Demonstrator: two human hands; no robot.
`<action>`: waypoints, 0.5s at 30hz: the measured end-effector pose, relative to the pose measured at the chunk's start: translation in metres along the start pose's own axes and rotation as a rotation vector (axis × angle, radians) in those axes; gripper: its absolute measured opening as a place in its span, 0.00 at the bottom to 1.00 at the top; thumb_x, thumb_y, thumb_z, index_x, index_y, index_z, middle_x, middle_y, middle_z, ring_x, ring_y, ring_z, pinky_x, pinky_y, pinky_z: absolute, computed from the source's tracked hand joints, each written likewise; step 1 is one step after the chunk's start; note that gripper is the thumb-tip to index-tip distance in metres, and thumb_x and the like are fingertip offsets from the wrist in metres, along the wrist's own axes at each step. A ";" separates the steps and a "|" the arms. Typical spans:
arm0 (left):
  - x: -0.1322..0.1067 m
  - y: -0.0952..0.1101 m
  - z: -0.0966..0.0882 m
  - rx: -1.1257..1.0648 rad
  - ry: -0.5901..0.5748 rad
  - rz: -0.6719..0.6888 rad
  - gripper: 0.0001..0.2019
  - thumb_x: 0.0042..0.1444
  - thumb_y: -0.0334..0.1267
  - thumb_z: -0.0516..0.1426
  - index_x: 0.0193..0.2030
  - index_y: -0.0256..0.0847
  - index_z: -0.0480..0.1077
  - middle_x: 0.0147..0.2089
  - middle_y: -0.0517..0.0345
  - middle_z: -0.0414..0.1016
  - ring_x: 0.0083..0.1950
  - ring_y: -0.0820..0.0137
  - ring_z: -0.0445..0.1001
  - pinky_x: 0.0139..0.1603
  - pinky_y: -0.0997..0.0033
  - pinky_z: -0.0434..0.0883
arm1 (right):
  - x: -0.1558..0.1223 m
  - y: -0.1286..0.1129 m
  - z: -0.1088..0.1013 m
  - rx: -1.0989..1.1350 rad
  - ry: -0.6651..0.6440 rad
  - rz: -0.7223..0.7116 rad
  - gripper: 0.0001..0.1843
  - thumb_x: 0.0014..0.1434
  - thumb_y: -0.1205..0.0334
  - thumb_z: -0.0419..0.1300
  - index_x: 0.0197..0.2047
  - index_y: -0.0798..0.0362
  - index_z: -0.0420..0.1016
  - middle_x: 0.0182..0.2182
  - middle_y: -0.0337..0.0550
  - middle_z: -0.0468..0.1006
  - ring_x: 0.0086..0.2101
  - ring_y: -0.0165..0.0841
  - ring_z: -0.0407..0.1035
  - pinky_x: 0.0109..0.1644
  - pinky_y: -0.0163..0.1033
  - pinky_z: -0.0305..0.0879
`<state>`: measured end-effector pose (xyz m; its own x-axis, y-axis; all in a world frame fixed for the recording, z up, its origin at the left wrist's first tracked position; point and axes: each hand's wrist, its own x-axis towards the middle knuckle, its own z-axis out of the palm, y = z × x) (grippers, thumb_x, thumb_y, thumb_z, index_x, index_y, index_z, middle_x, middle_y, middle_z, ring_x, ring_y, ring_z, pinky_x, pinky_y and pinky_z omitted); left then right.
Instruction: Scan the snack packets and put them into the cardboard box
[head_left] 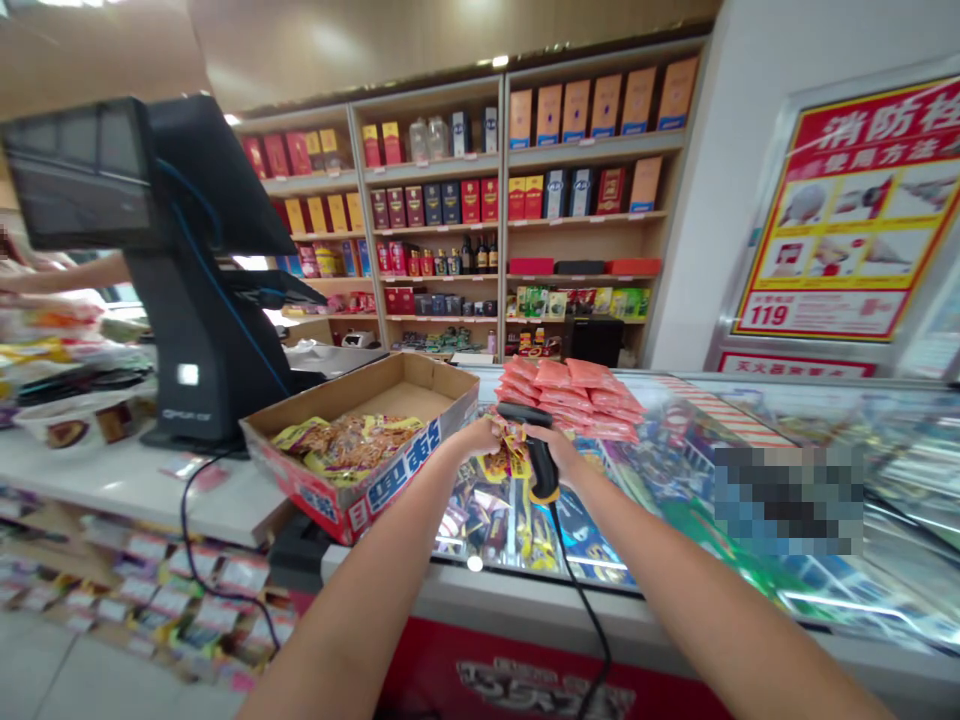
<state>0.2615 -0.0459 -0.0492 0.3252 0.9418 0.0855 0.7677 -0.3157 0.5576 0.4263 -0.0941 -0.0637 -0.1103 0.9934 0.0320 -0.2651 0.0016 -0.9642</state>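
Note:
My right hand is wrapped round the grip of a black and yellow barcode scanner, its black cable hanging down over the counter front. Its head points left toward a small yellow snack packet that my left hand pinches just beside it. Both hands hover over the glass top of a freezer chest. To the left an open cardboard box holds several similar yellow packets. A pile of red-orange packets lies on the glass just behind my hands.
A black checkout terminal with screen stands on the white counter at left. Another person's arm reaches in at far left above bagged goods. Shelves of boxed bottles line the back wall. A red fire-safety poster hangs at right.

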 end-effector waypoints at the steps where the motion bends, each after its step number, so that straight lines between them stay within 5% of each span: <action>1: 0.000 -0.003 -0.005 -0.047 0.031 -0.042 0.06 0.41 0.25 0.59 0.20 0.38 0.67 0.20 0.58 0.67 0.30 0.64 0.72 0.36 0.67 0.68 | 0.003 0.001 0.006 0.005 -0.004 0.001 0.11 0.45 0.55 0.67 0.25 0.53 0.71 0.14 0.38 0.73 0.13 0.29 0.64 0.15 0.32 0.59; 7: 0.008 -0.012 0.004 -0.136 0.325 -0.245 0.18 0.48 0.41 0.62 0.15 0.41 0.60 0.17 0.60 0.60 0.29 0.67 0.69 0.32 0.71 0.62 | 0.000 -0.008 -0.005 -0.001 0.004 0.025 0.11 0.46 0.55 0.65 0.26 0.52 0.70 0.13 0.38 0.72 0.13 0.31 0.65 0.15 0.34 0.62; 11: 0.009 -0.012 0.021 -0.153 0.396 -0.210 0.16 0.50 0.38 0.61 0.17 0.41 0.60 0.18 0.62 0.61 0.28 0.69 0.68 0.31 0.73 0.60 | -0.010 -0.015 -0.023 0.033 0.025 -0.047 0.12 0.44 0.55 0.66 0.27 0.53 0.70 0.18 0.40 0.76 0.14 0.30 0.66 0.15 0.33 0.62; 15: 0.010 -0.016 0.020 -0.354 0.637 -0.081 0.09 0.56 0.33 0.56 0.26 0.41 0.61 0.26 0.61 0.67 0.33 0.70 0.68 0.36 0.73 0.62 | -0.017 -0.020 -0.028 0.029 -0.008 -0.092 0.13 0.43 0.55 0.66 0.28 0.54 0.71 0.21 0.41 0.78 0.16 0.29 0.67 0.16 0.32 0.63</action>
<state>0.2637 -0.0338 -0.0737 -0.1918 0.8791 0.4363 0.5162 -0.2877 0.8067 0.4602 -0.1080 -0.0526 -0.0914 0.9883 0.1221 -0.3023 0.0893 -0.9490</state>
